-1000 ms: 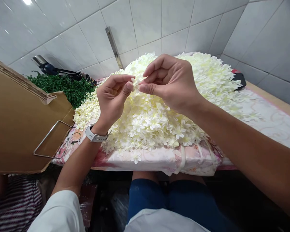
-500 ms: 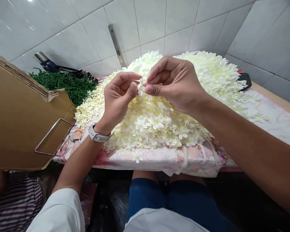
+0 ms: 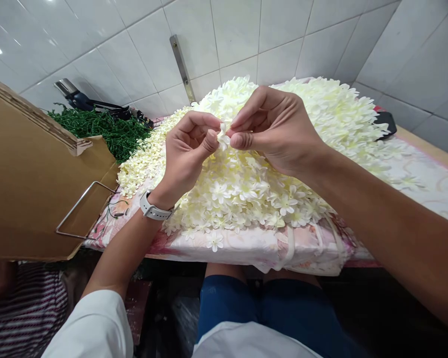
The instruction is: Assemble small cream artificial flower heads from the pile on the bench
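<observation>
Between my two hands is a small white artificial flower [image 3: 223,138], its petals bunched at my fingertips. My left hand [image 3: 191,144] pinches it from the left, thumb and forefinger closed on its edge. From the other side my right hand [image 3: 274,132] holds it with thumb and fingertips pressed together. Both hands are above a large heap of cream-white artificial flowers [image 3: 246,194] on the table. One loose flower [image 3: 214,241] lies near the table's front edge. What is inside the curled fingers is hidden.
At left stands a cardboard box [image 3: 33,184] by a bent metal wire handle [image 3: 74,209]. Behind it lie green plastic stems [image 3: 97,130] and a dark-handled tool [image 3: 74,94]. A black object [image 3: 386,123] sits at the far right. A person's striped clothing [image 3: 26,308] shows lower left.
The view has shifted slightly, so everything appears a little further right. Both hands keep their pinch on the flower, which has turned a little between the fingertips.
</observation>
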Motion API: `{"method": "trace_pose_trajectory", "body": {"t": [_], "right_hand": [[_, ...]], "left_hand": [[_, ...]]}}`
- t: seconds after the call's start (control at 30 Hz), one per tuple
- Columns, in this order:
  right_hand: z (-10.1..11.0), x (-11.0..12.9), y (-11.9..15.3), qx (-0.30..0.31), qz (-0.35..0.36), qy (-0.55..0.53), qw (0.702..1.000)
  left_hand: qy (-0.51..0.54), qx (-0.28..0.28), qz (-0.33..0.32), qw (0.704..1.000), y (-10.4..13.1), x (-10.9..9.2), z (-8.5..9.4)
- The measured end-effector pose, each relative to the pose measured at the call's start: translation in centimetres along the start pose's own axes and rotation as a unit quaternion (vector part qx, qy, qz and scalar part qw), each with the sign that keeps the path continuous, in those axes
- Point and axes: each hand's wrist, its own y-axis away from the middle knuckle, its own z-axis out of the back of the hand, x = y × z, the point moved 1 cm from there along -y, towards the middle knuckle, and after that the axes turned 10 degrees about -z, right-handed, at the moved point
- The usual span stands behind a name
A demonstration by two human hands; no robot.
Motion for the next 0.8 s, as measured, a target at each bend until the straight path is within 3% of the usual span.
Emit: {"method": "trace_pose_trajectory", "body": {"t": [0.23,0.8], "right_hand": [[-0.07,-0.07,-0.11,-0.005,-0.006,-0.001,1.0],[-0.14,0.03,0.02,0.0,-0.015,0.0,1.0]], "left_hand": [[0.026,0.0,0.029,0.999,-0.04,-0.15,-0.16],[0.034,0.004,0.022,0.999,0.3,0.0,-0.19]]}}
